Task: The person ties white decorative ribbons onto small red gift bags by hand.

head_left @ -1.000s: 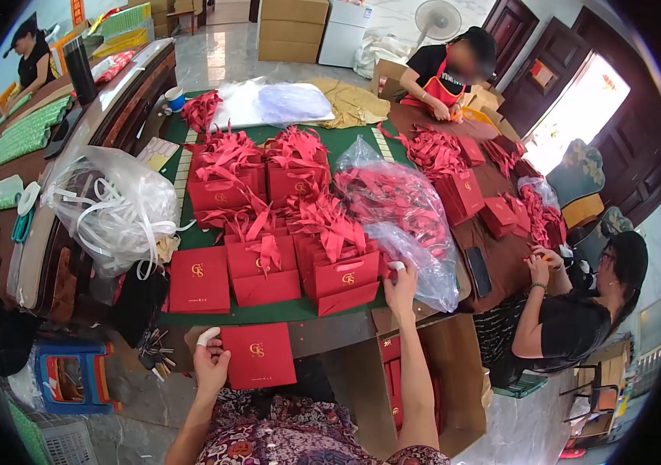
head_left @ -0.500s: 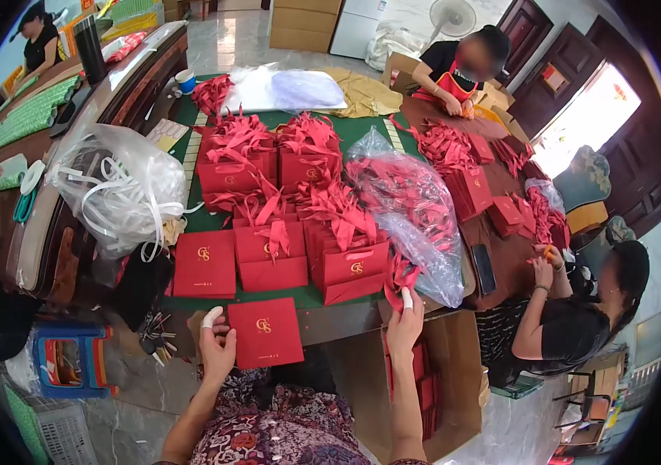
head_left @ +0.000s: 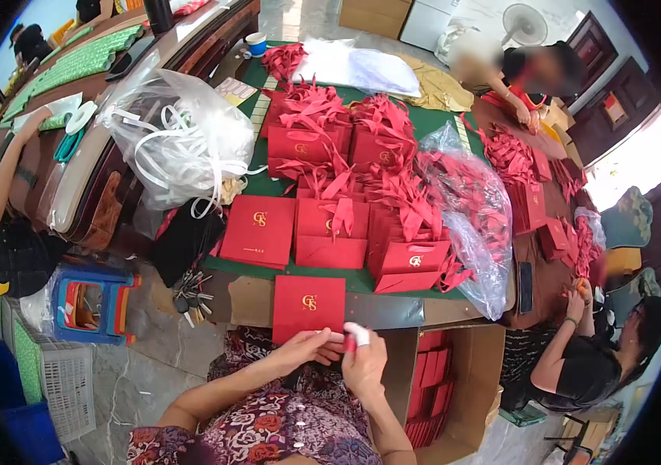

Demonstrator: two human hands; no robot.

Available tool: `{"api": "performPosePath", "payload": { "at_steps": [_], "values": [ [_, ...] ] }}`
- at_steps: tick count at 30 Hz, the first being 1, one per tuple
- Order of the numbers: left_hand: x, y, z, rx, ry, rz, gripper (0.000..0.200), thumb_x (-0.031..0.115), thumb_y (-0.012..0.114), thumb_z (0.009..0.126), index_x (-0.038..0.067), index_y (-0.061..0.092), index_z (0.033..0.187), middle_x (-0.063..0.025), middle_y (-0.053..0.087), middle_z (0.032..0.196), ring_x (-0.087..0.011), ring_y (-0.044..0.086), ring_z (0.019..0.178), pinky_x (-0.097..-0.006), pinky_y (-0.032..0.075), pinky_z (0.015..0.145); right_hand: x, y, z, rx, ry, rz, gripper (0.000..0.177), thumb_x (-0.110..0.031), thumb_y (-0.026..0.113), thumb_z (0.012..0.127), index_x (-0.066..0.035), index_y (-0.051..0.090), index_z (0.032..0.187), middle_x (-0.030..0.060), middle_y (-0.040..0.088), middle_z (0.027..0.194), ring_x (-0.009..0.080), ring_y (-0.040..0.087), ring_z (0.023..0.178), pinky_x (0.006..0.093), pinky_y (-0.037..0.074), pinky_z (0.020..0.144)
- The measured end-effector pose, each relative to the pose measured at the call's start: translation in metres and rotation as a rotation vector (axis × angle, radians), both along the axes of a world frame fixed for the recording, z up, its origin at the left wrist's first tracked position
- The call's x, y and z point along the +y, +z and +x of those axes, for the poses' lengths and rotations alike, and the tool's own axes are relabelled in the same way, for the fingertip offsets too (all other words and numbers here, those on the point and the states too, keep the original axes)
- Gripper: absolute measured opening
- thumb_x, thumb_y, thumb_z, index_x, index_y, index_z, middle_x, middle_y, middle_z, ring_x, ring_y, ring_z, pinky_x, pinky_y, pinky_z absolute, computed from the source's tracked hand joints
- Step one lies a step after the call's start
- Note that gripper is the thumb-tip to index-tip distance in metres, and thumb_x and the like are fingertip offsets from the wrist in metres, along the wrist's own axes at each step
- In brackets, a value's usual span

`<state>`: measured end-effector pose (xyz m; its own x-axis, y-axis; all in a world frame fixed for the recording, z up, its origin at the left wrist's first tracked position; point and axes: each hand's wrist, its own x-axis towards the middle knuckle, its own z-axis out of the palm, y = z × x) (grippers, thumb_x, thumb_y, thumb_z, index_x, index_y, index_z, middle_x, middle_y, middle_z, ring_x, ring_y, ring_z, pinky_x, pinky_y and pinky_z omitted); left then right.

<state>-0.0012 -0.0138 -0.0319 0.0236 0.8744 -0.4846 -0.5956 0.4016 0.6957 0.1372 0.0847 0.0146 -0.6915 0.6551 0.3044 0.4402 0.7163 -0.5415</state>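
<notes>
My left hand (head_left: 309, 348) is at the lower edge of a flat red paper gift bag (head_left: 309, 304) with a gold logo. Its fingers are pressed together in front of the bag, and what they pinch is hidden. Beside it, touching or nearly so, my right hand (head_left: 365, 362) is closed, with a bit of red ribbon (head_left: 350, 342) showing between its fingers. A white cover sits on one fingertip. Just beyond the bag, on the green table mat (head_left: 257, 273), stand red bags with ribbon handles (head_left: 332, 242) and a flat red stack (head_left: 257, 231).
A clear plastic bag of red ribbons (head_left: 473, 194) lies right of the bags, a bag of white ribbons (head_left: 183, 147) to the left. Below the table edge stands a carton (head_left: 462, 387) holding red bags. Blue stools (head_left: 94, 302) stand at left. Co-workers sit along the right side.
My right hand has come from the ribbons at the table edge to my left hand, bringing red ribbon. My left hand has shifted from the bag's left side to its lower edge. The view has turned.
</notes>
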Motion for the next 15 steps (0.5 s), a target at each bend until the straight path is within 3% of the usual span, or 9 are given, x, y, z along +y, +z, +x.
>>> {"api": "performPosePath", "payload": {
  "at_steps": [2,9,11,15],
  "values": [
    [0.007,-0.008,0.002,-0.287,0.074,0.032,0.046,0.039,0.042,0.106,0.004,0.055,0.132,-0.0061,0.066,0.114,-0.0145,0.064,0.101,-0.0308,0.051,0.089,-0.007,0.003,-0.004,0.008,0.099,0.006,0.026,-0.004,0.063,0.085,-0.006,0.064,0.111,0.0132,0.059,0.085,0.0330,0.057,0.077,0.0425,0.045,0.070],
    [0.019,0.015,-0.015,-0.351,0.191,0.051,0.038,0.034,0.045,0.106,0.007,0.054,0.131,-0.0059,0.065,0.117,-0.0143,0.062,0.108,-0.0311,0.050,0.093,-0.018,0.008,0.016,-0.022,0.266,-0.163,0.022,-0.003,0.063,0.085,-0.008,0.065,0.106,0.0119,0.059,0.088,0.0319,0.057,0.078,0.0405,0.046,0.070],
    [0.017,0.007,-0.017,-0.374,0.216,0.053,0.036,0.031,0.047,0.106,0.006,0.054,0.131,-0.0047,0.065,0.113,-0.0133,0.062,0.102,-0.0305,0.050,0.091,-0.018,0.008,0.019,-0.043,0.284,-0.173,0.021,-0.003,0.064,0.085,-0.009,0.065,0.105,0.0108,0.059,0.087,0.0313,0.057,0.078,0.0400,0.046,0.069],
    [0.017,0.006,-0.019,-0.161,0.230,0.099,0.035,0.026,0.046,0.106,0.002,0.056,0.130,-0.0022,0.063,0.096,-0.0107,0.059,0.088,-0.0275,0.050,0.084,-0.012,0.010,0.019,-0.146,0.373,-0.270,0.033,-0.006,0.065,0.083,-0.005,0.062,0.115,0.0144,0.059,0.100,0.0337,0.059,0.091,0.0412,0.048,0.079]
  ]
}}
